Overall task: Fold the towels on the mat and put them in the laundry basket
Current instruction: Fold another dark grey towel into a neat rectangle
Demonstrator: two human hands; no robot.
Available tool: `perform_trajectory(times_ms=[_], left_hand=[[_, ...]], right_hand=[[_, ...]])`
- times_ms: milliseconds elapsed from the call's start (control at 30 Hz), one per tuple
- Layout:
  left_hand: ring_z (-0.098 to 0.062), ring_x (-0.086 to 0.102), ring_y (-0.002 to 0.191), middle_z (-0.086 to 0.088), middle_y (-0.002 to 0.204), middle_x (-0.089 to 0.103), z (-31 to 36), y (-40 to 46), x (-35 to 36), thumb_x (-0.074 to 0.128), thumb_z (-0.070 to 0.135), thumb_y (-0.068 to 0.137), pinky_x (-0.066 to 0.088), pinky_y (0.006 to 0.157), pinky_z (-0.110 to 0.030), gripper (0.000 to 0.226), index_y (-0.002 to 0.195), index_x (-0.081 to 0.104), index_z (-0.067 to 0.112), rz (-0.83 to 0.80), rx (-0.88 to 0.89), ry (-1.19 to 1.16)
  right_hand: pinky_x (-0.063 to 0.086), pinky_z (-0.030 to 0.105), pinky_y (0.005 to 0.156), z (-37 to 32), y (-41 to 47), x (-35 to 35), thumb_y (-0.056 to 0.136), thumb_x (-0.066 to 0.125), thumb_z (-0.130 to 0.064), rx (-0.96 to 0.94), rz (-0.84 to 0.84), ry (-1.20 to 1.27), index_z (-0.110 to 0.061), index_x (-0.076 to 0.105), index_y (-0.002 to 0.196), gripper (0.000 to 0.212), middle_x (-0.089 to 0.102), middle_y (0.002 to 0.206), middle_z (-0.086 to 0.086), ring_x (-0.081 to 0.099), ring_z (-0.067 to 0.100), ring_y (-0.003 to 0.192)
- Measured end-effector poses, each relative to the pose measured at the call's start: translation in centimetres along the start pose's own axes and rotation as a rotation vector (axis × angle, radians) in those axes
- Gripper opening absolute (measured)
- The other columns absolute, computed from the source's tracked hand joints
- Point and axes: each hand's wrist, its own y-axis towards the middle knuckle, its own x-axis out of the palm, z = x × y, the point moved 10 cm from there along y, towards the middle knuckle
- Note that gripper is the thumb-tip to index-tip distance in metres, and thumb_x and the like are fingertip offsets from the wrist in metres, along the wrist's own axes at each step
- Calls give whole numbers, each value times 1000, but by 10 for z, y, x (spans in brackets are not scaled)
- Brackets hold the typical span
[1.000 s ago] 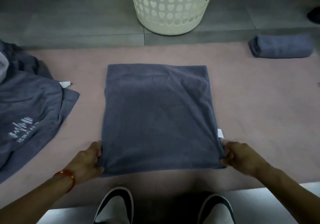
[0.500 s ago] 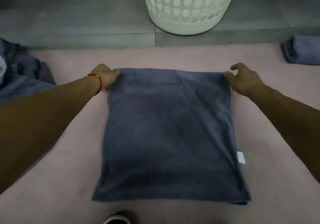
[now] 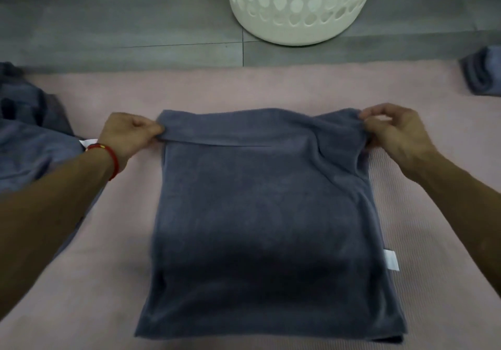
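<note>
A grey-blue towel (image 3: 265, 214) lies flat in the middle of the pink mat (image 3: 433, 268), already folded into a rough square, with a small white tag (image 3: 473, 259) sticking out at its right edge. The left hand (image 3: 128, 135) pinches the towel's far left corner between thumb and curled fingers, a red bracelet (image 3: 108, 157) on the wrist behind it. The right hand (image 3: 393, 130) grips the far right corner the same way — the cloth there is lifted off the mat and bunched, with a crease running down from it. Between the two hands the far edge is turned over toward the person in a narrow strip. Beyond the mat, on the grey tiled floor (image 3: 108, 24), stands the white laundry basket (image 3: 301, 5) with heart-shaped holes. A loose heap of grey cloth (image 3: 29, 138) lies at the left edge of the mat, and a rolled towel (image 3: 482, 75) sits at the far right — partly cut off by the frame.
</note>
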Motion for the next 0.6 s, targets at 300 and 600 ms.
perform_trajectory(times_ms=[300, 600], left_hand=[[-23, 63, 73, -10, 91, 68, 13, 11, 24, 75, 45, 85, 61, 66, -35, 34, 89, 65, 13, -63, -277, -12], [-9, 61, 80, 5, 94, 66, 23, 36, 44, 64, 30, 96, 48, 62, -25, 9, 90, 62, 24, -158, -342, -371]], right_hand=[[58, 37, 81, 5, 44, 16, 91, 72, -39, 31, -19, -305, -29, 61, 122, 35, 70, 105, 7, 67, 26, 91], [57, 27, 92, -5, 85, -11, 87, 76, -11, 27, 152, -3, -19, 76, 107, 21, 73, 101, 2, 67, 14, 93]])
